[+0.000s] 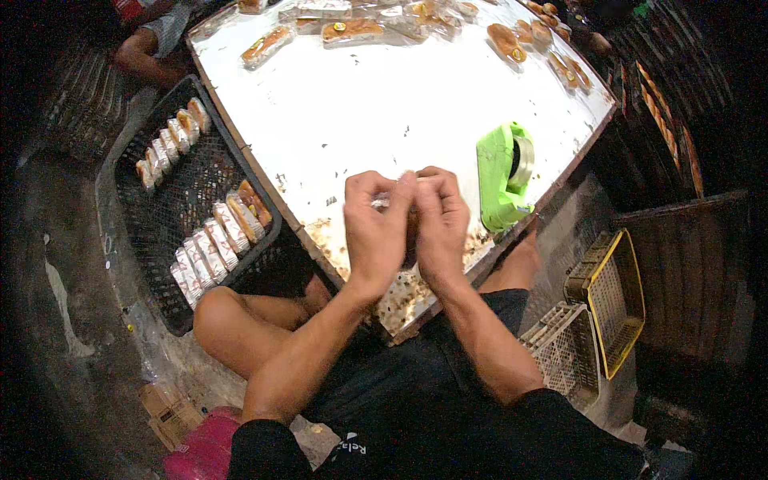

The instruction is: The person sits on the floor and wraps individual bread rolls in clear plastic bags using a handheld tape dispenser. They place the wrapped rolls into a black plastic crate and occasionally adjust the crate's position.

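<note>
Over the near corner of a white tabletop [360,108], my left hand [377,231] and my right hand [442,222] meet at their fingertips. Both pinch a small wrapped item, mostly hidden by the fingers; a bit of shiny clear film and a brown part show between the hands. To the right of my right hand stands a green tape dispenser [498,180] with a roll of tape [523,162]. Bread in clear wrappers [353,31] lies along the far side, with another wrapped bread roll [267,47] at the far left and more wrapped bread [506,45] at the far right.
Left of the table, a black plastic crate [198,162] holds two rows of wrapped bread [207,252]. Another person's arm [144,57] is beyond it. A yellow-rimmed crate [621,306] and a pale crate [564,342] stand at the lower right. Cardboard [168,408] lies at the lower left.
</note>
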Action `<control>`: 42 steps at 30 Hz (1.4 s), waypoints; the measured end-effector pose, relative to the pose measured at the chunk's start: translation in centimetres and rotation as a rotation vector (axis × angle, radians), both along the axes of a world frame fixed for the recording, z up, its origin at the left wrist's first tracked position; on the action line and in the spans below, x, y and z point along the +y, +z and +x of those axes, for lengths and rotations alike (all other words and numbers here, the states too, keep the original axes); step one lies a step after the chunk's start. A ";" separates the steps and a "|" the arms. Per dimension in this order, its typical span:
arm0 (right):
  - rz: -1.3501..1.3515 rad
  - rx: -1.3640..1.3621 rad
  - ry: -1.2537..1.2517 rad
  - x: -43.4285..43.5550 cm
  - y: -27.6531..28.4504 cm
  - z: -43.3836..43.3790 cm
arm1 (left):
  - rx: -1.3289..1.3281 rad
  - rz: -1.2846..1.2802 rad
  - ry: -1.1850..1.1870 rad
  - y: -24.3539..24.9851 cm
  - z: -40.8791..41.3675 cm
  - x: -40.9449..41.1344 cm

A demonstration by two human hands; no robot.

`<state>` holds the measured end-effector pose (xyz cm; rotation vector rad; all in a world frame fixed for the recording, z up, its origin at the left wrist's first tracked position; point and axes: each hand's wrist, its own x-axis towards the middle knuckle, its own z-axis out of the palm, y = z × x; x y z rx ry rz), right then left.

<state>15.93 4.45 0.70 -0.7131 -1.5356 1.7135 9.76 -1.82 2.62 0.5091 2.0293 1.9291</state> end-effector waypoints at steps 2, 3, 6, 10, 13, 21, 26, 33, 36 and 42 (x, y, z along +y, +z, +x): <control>0.005 -0.026 -0.082 -0.4 0.8 -0.4 | -0.231 0.109 -0.043 -1.4 -0.9 -0.2; -0.045 0.037 -0.074 0.2 1.2 -0.1 | -0.271 0.210 -0.028 -1.7 -0.8 -0.4; 0.664 -0.296 -0.212 6.2 0.7 4.1 | -0.295 0.263 -0.068 -1.6 -1.3 -0.6; 0.532 -0.878 -0.361 13.1 -3.2 11.5 | -0.223 0.191 -0.106 -1.1 -0.8 0.9; 0.300 -0.808 -0.331 14.9 -3.7 11.2 | -0.206 0.151 -0.129 -2.3 -0.1 1.8; 0.181 -0.584 -0.423 9.7 -4.0 13.2 | -0.239 0.149 -0.116 -2.6 0.2 2.4; -0.024 -0.324 0.038 4.1 -1.5 8.3 | -0.214 0.120 -0.083 -3.7 0.7 2.7; 0.086 -0.184 0.006 1.0 -2.4 3.3 | -0.031 0.031 -0.058 -2.7 1.2 1.9; -0.277 -0.101 0.188 2.4 0.5 3.6 | 0.043 0.023 -0.237 -0.9 1.6 0.9; -0.493 -0.176 0.366 5.6 -3.1 3.6 | -0.652 0.516 -0.002 -1.6 -1.4 2.9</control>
